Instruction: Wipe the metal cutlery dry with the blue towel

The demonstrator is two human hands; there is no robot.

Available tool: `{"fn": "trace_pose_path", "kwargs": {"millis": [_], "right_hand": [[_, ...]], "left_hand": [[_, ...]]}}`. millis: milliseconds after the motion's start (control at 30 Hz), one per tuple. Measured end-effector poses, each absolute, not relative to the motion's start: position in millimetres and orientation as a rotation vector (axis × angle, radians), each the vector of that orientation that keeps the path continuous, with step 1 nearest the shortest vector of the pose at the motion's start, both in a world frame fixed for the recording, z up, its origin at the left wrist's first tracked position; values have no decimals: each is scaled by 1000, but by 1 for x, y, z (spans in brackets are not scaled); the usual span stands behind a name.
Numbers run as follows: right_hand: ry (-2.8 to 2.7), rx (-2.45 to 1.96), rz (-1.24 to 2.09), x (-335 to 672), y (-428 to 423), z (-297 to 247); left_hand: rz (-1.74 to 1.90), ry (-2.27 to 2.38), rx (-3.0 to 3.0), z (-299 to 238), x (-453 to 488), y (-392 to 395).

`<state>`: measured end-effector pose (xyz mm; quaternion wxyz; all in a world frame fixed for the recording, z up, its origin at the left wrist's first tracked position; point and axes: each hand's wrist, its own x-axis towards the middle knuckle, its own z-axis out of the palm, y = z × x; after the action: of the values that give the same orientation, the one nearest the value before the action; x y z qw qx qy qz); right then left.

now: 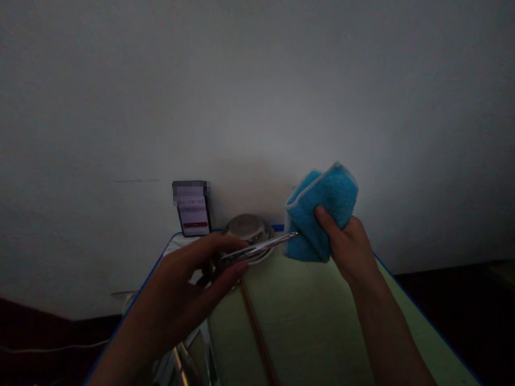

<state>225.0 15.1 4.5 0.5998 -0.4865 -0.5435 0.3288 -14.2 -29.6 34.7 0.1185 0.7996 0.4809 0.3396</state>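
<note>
Between thumb and fingers, my left hand (193, 279) grips a slim, shiny metal utensil (261, 247). Its wider end sits at my fingers, and its thin tip points right, up to the lower left part of a blue cloth (322, 214). I cannot make out the utensil's exact kind. The cloth is folded, with a pale hem, and my right hand (346, 241) pinches it with the thumb on its near face. Both hands are raised above the green tabletop (314, 321).
A metal bowl (247, 228), seemingly upside down, stands near the wall (257, 107). A lit phone (193, 209) leans there on the left. Brown chopsticks (257, 332) lie lengthwise on the table. More shiny utensils (207, 348) lie at the lower left.
</note>
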Motion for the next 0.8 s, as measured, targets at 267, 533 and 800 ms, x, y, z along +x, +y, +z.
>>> {"fn": "trace_pose_path", "kwargs": {"millis": [267, 533, 800], "right_hand": [[-1319, -1306, 614, 231, 20, 2], [-1333, -1285, 621, 230, 22, -1], [-1341, -1305, 654, 224, 20, -6]], "left_hand": [[809, 1533, 2275, 4, -22, 2], [1150, 2144, 1974, -70, -84, 60], [1012, 2121, 2135, -77, -78, 58]]}}
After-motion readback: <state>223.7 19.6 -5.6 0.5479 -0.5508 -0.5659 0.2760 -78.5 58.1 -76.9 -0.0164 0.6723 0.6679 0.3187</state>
